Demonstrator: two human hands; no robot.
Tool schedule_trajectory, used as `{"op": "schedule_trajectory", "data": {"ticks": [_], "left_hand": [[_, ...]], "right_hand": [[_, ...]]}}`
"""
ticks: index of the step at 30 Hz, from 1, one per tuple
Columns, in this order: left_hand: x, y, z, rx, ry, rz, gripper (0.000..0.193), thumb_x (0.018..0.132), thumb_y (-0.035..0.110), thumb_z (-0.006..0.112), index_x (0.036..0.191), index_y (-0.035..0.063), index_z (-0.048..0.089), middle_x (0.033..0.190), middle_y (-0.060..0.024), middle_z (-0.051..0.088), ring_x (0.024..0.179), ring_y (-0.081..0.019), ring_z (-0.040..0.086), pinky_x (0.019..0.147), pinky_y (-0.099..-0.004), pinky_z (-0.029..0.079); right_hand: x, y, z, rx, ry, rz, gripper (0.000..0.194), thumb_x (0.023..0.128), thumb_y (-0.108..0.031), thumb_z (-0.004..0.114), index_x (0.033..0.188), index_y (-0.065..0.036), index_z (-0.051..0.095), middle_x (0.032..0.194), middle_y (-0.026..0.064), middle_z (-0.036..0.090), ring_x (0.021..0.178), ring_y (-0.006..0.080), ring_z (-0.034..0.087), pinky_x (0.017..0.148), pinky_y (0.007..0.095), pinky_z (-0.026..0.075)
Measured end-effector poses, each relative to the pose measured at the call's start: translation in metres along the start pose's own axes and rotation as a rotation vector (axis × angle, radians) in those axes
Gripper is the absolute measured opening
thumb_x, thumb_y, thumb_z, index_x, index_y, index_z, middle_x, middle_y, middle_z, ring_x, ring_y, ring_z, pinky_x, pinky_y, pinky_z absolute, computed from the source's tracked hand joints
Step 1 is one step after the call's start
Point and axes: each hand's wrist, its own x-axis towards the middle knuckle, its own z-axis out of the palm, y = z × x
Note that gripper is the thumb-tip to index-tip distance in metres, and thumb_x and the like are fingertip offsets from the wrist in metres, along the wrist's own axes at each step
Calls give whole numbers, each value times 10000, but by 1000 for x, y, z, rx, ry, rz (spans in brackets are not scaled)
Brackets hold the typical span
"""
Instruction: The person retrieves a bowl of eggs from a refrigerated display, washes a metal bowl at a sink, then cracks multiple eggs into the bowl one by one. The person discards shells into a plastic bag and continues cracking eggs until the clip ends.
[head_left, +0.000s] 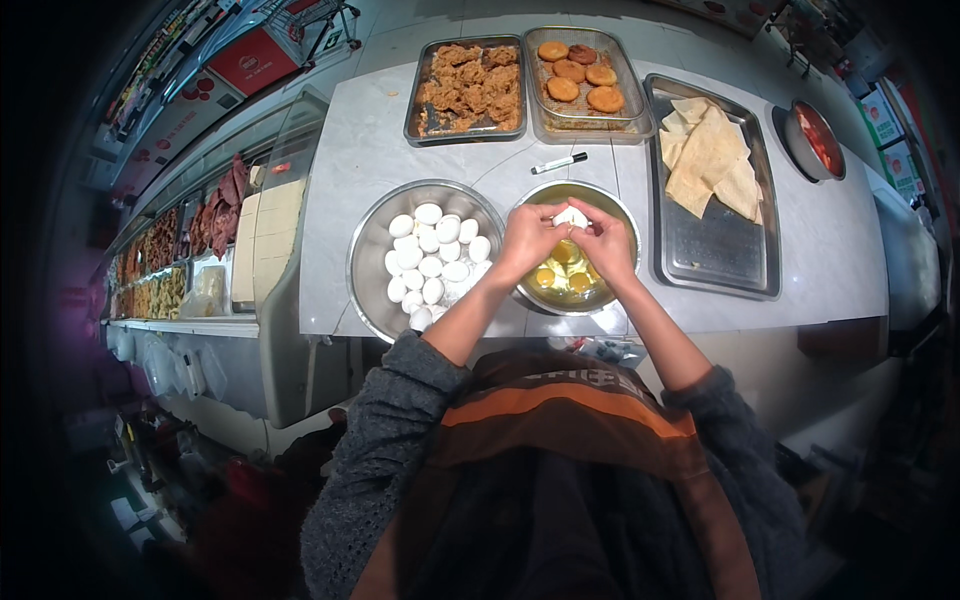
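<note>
A white egg (572, 218) is held between the fingertips of both my hands, over a metal bowl (636, 247) at the table's front edge. My left hand (529, 234) grips it from the left and my right hand (604, 241) from the right. In the bowl below lie raw eggs with several whole yolks (579, 282) in clear egg white. My hands hide part of that bowl. Beside it on the left stands a wider steel bowl (367, 247) with many white-shelled eggs (430, 266), its front right part covered by my left forearm.
Behind the bowls are a tray of fried pieces (471, 86), a basket of round fried cakes (568, 70) and a marker pen (559, 163). To the right sit a metal tray (712, 259) with flat tan sheets (705, 161) and a small bowl of red food (819, 142). A food display case (289, 247) borders the left.
</note>
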Motion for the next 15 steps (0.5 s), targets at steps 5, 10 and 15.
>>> {"op": "schedule_trajectory", "data": {"ticks": [5,10,15], "left_hand": [[1,-4,-3,-58,-54,12,361,757,54,659,1102,-32,594,935,-125,662,838,-118,626,706,-223,505],[5,-5,-14,-29,-169,36,354,759,46,650,1101,-28,595,932,-120,664,836,-119,624,714,-232,508],[5,10,-22,173,-205,144,342,733,52,649,1070,1,621,894,-144,668,811,-141,636,729,-255,507]], "right_hand": [[-1,0,-3,-29,-20,-23,450,744,-27,611,1187,-104,582,689,-85,497,571,-4,377,518,165,338],[-6,-2,-16,-94,-98,-135,461,729,-32,593,1182,-119,581,994,94,639,669,71,546,647,213,471],[-6,-12,-29,-446,-97,-520,476,719,-8,580,1176,-145,578,1138,181,567,995,291,569,833,344,481]]}}
